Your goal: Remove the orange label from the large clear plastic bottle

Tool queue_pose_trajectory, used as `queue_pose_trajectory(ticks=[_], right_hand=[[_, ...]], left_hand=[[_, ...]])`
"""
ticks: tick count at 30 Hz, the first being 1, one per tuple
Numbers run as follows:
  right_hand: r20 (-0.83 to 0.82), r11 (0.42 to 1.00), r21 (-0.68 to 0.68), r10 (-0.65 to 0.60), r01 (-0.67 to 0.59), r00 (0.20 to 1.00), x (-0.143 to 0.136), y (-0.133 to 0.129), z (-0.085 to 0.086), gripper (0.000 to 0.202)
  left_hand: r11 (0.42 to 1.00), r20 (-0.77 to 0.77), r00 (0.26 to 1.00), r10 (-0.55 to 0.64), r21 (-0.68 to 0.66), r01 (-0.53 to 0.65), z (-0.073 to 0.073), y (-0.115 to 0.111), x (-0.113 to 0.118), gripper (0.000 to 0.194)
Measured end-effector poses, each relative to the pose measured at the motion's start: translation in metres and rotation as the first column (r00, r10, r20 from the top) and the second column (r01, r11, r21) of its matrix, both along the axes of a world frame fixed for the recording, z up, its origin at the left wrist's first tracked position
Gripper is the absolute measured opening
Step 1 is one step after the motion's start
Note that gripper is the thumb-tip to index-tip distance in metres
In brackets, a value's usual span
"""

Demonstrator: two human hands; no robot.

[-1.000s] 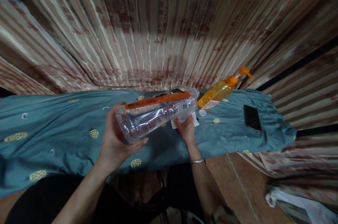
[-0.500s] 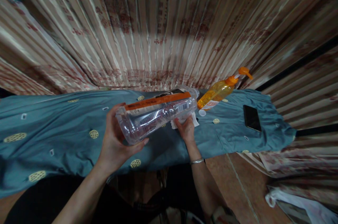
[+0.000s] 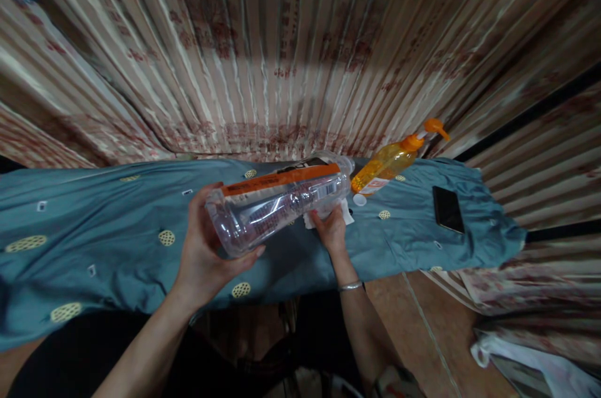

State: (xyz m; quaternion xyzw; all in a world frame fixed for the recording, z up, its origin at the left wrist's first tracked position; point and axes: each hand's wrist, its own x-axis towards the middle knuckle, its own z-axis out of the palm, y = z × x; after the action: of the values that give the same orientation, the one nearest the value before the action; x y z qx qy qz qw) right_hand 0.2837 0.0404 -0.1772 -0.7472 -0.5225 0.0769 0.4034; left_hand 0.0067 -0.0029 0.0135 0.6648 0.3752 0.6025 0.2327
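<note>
My left hand is wrapped around the base end of a large clear plastic bottle with an orange and black label. The bottle lies tilted in the air, its neck pointing right and away from me. Under the neck end, my right hand is closed on a white tissue; its fingertips are partly hidden by the bottle. A small white cap lies on the cloth just right of that hand. Behind the cap stands an orange pump bottle with yellow-orange liquid.
A blue-green cloth with pineapple prints covers the narrow table. Towards its right end lies a black phone. Patterned curtains hang behind and to the right. A white bag is at the lower right.
</note>
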Motion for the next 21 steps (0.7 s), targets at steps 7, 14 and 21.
queue_pose_trajectory(ticks=[7,14,21], right_hand=[[-0.027,1.0,-0.021,-0.013,0.012,1.0,-0.0015,0.0007,0.0015,0.086],[-0.024,1.0,-0.013,0.001,-0.002,1.0,-0.0027,0.0002,0.0038,0.085],[0.008,1.0,-0.013,0.003,-0.003,1.0,-0.0024,-0.0008,0.0037,0.075]], left_hand=[[1.0,-0.003,1.0,0.02,-0.01,-0.02,0.0001,0.0008,0.0005,0.094],[1.0,-0.003,1.0,0.007,-0.018,-0.007,0.0014,-0.0002,0.0012,0.094],[0.999,0.002,1.0,0.015,-0.039,-0.015,0.0027,0.0002,0.0013,0.094]])
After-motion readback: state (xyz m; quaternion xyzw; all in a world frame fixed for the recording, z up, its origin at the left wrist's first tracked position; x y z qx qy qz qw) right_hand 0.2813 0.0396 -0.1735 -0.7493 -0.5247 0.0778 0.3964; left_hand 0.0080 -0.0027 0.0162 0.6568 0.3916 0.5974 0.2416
